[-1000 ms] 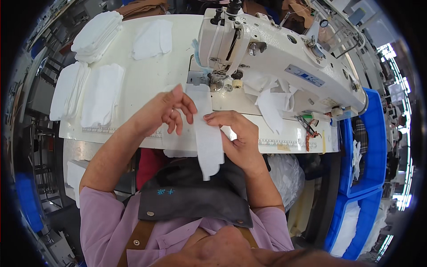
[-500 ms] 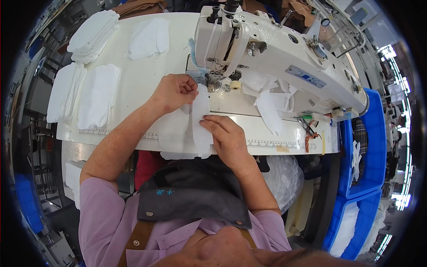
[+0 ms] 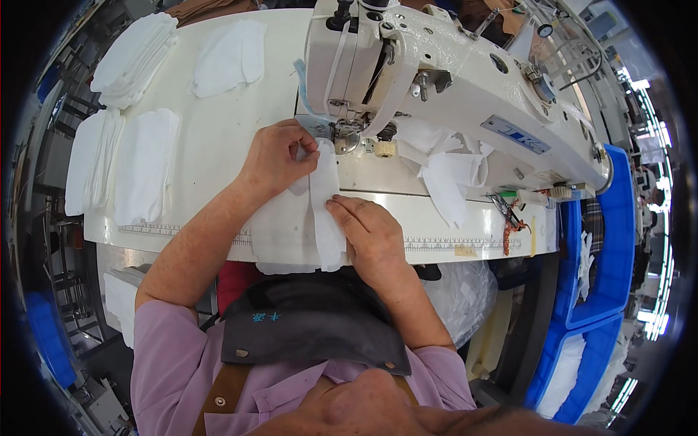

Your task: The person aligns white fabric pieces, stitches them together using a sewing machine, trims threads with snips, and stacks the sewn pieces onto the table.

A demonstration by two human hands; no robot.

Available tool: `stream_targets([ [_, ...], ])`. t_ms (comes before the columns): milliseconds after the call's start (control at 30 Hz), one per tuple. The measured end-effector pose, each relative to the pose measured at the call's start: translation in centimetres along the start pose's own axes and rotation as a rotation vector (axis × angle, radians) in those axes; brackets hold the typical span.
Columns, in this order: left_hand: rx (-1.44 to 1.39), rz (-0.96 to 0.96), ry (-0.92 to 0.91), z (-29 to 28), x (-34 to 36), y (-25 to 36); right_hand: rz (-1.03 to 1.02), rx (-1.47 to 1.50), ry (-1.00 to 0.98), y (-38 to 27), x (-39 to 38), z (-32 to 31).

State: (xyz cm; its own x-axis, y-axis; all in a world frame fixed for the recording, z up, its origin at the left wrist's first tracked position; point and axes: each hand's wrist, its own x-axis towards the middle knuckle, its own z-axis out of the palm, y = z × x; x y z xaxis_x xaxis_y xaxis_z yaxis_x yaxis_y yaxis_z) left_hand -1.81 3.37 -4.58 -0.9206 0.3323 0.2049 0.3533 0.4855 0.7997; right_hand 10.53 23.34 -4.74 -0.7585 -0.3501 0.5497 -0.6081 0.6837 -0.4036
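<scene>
A narrow white fabric strip [image 3: 325,221] lies lengthwise on a wider white piece [image 3: 280,234], just in front of the sewing machine's presser foot [image 3: 345,131]. My left hand [image 3: 289,154] has its fingers curled in a pinch on the strip's upper end, close to the needle area. My right hand [image 3: 371,243] holds the strip's right edge lower down, with thumb and fingers closed on it. Parts of both white pieces are hidden by my hands. The machine's large white body [image 3: 451,109] rises behind them.
Stacks of white pieces [image 3: 131,58], [image 3: 149,167] and a smaller pile [image 3: 229,58] sit on the table's left. Loose white scraps [image 3: 443,174] lie under the machine arm; scissors [image 3: 509,218] are at the right. Blue bins [image 3: 611,225] stand beside the table, brown fabric behind it.
My left hand has moved up and closed on the strip's top. My right hand has shifted slightly left, and the strip now lies upright over the wider piece instead of hanging past the table edge.
</scene>
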Motion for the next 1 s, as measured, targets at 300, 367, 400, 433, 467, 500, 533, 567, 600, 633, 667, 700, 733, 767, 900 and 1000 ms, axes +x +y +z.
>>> stream_targets([
  [300, -0.001, -0.024, 0.043, 0.4, 0.0, 0.1, 0.012, -0.025, -0.008, 0.0, 0.1, -0.1],
  [367, 0.022, 0.008, 0.057, 0.5, 0.0, 0.1, 0.028, -0.021, -0.005, 0.0, 0.1, 0.0],
  [400, 0.023, 0.008, 0.057, 0.6, 0.0, 0.0, 0.028, -0.02, -0.005, 0.0, 0.1, 0.0],
  [433, 0.023, 0.012, 0.061, 0.6, 0.0, 0.0, 0.028, -0.023, -0.012, 0.0, 0.1, -0.1],
  [467, 0.024, 0.016, 0.065, 0.6, 0.0, -0.1, 0.029, -0.026, -0.019, -0.1, 0.1, -0.1],
  [500, 0.024, 0.016, 0.065, 0.6, 0.0, -0.1, 0.028, -0.026, -0.019, 0.0, 0.1, 0.0],
  [533, 0.034, 0.029, 0.072, 0.7, 0.0, -0.1, 0.028, -0.035, -0.025, 0.1, 0.0, 0.0],
  [567, 0.045, 0.042, 0.079, 0.7, 0.0, 0.0, 0.028, -0.044, -0.03, 0.1, 0.0, 0.1],
  [600, 0.046, 0.042, 0.081, 0.7, 0.0, 0.0, 0.026, -0.043, -0.03, 0.1, 0.1, 0.0],
  [633, 0.065, 0.028, 0.069, 0.7, 0.0, 0.0, 0.027, -0.058, -0.042, 0.1, 0.2, 0.0],
  [667, 0.085, 0.014, 0.058, 0.6, 0.0, 0.0, 0.029, -0.072, -0.054, 0.0, 0.3, -0.1],
  [700, 0.084, 0.014, 0.058, 0.7, -0.1, 0.4, 0.028, -0.072, -0.054, 0.1, 0.3, 0.0],
  [733, 0.12, 0.049, 0.122, 0.9, -0.2, 1.2, 0.041, -0.087, -0.057, 0.1, 0.2, 0.0],
  [767, 0.156, 0.084, 0.186, 1.0, -0.3, 1.6, 0.053, -0.103, -0.06, 0.2, 0.1, 0.0],
  [900, 0.519, 0.741, 0.113, 0.1, -0.5, -0.6, 0.029, -0.167, -0.048, -0.1, 0.3, -0.1],
  [1000, 0.493, 0.512, -0.11, 0.1, -1.7, 0.6, 0.046, -0.19, -0.093, -0.1, 0.5, -0.3],
])
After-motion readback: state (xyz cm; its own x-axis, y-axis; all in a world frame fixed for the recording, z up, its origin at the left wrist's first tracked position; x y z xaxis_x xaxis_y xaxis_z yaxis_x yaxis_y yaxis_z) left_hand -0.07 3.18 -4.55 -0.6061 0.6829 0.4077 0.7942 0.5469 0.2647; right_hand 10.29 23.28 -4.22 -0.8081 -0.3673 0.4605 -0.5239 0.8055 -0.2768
